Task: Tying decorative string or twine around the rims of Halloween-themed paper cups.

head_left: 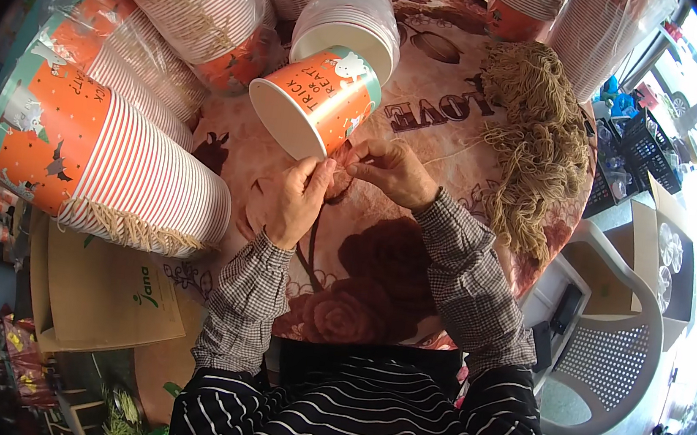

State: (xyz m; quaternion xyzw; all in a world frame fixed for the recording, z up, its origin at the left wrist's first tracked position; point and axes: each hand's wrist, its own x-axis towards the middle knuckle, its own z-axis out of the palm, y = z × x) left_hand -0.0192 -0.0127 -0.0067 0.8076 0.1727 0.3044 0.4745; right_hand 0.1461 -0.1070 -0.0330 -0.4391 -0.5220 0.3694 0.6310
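Note:
An orange and green paper bucket [318, 100] with Halloween pictures lies tilted on its side, its white opening toward the lower left. Just below its rim, my left hand [299, 200] is closed, thumb and forefinger pinched together; what they grip is too small to make out. Close beside it my right hand [396, 171] also pinches, its fingertips near the bucket's lower edge. A thin strand of twine [463, 151] seems to run from this hand toward a pile of tan twine [535, 144] on the right.
Nested bucket stacks [149, 171] lie at the left, some plastic-wrapped. Another wrapped stack [348, 22] sits behind the tilted bucket. A patterned cloth [396, 248] covers the table. Beyond its edge are a plastic chair [606, 355], an open carton [651, 249], black crates [649, 147] and a cardboard box [103, 294].

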